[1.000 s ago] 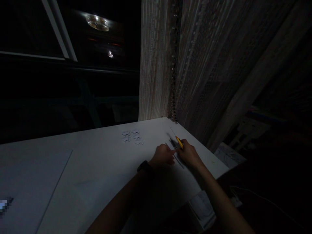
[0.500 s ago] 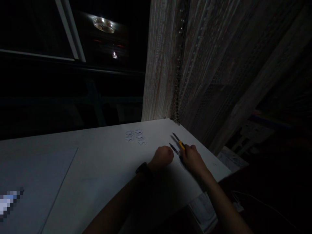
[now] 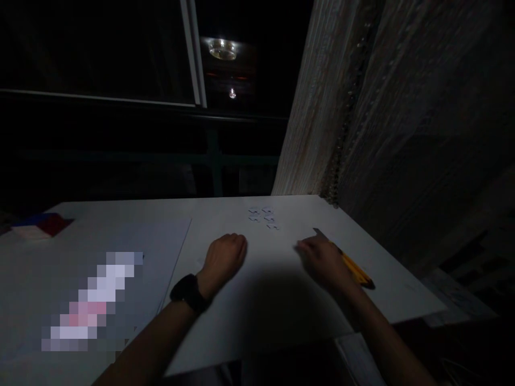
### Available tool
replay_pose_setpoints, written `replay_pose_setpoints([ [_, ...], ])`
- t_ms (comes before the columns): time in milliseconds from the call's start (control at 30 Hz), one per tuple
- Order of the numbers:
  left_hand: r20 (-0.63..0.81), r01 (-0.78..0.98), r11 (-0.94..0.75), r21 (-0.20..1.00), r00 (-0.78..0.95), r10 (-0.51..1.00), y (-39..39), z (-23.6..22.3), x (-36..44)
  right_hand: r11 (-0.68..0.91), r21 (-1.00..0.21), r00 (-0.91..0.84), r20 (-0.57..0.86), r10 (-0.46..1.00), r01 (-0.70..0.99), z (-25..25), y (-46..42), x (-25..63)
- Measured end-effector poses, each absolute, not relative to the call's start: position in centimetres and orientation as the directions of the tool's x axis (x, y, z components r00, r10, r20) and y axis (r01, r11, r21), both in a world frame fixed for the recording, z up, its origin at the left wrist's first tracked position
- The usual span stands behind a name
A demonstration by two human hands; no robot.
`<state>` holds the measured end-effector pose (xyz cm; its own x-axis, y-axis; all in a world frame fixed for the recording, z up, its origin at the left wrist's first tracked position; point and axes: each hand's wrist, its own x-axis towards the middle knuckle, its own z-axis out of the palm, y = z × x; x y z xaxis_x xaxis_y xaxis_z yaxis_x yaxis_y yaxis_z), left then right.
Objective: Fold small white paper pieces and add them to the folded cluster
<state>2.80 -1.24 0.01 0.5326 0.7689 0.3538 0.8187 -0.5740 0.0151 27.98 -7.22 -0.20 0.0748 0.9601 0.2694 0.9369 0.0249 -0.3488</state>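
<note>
My left hand (image 3: 226, 253), with a dark watch (image 3: 188, 292) on its wrist, is curled closed just above the white table. Its palm side is hidden, so I cannot tell whether it holds anything. Over on the right, my right hand (image 3: 324, 262) has its fingers bent together; what may be in them is too dark to make out. A yellow utility knife (image 3: 355, 269) lies just beyond that hand, blade out and partly covered by the hand. Several small paper cutouts (image 3: 269, 220) with dark outlines lie in a cluster farther back, between the hands.
A large sheet (image 3: 169, 252) covers the left of the white table (image 3: 225, 343), with a blurred-out object (image 3: 92, 303) on it. A blue, red and white block (image 3: 40, 225) sits at the far left. Curtains (image 3: 306, 107) hang behind the right corner beside a dark window (image 3: 100, 53).
The view has turned left, bringing in the coloured block. My right hand has let go of the utility knife, which now lies beside it. My hands have moved farther apart.
</note>
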Motion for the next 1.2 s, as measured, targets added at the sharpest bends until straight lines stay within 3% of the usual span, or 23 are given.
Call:
replay_pose_setpoints([
  [100,0.379,0.819,-0.567,-0.091,0.555,0.741,-2.1,-1.8,1.6,0.206,-0.37,-0.191,0.076,0.979,0.906,-0.3,-5.5,22.9],
  [300,0.416,0.849,-0.522,-0.085,0.506,0.756,-2.2,-2.8,1.7,0.142,-0.256,-0.168,-0.081,0.982,0.956,-1.1,-4.3,19.2],
  [600,0.362,0.87,-0.492,0.01,0.455,0.813,-2.6,-2.7,1.6,0.163,-0.2,-0.164,0.014,0.986,0.966,-0.7,-5.7,18.3],
  [667,0.354,0.873,-0.486,0.041,0.442,0.825,-2.6,-2.5,1.4,0.174,-0.277,-0.175,0.02,0.984,0.945,-0.8,-5.3,18.5],
  [733,0.361,0.871,-0.485,0.077,0.43,0.828,-2.6,-2.2,1.2,0.173,-0.427,-0.19,0.002,0.982,0.888,-0.9,-4.5,19.2],
  [833,0.389,0.862,-0.487,0.138,0.406,0.827,-2.5,-1.7,0.5,0.129,-0.704,-0.297,-0.122,0.947,0.699,-0.8,-2.9,20.8],
  [900,0.401,0.845,-0.501,0.184,0.401,0.824,-2.3,-1.6,-0.1,0.086,-0.826,-0.386,-0.166,0.908,0.558,-0.6,-1.9,22.1],
  [1000,0.403,0.808,-0.517,0.282,0.389,0.828,-1.7,-1.7,-1.1,0.033,-0.917,-0.421,-0.15,0.894,0.397,-0.7,-0.8,24.1],
  [1200,0.352,0.731,-0.482,0.483,0.341,0.871,-0.4,-2.5,-1.7,-0.038,-0.973,-0.398,-0.128,0.909,0.227,-1.8,-0.3,26.5],
])
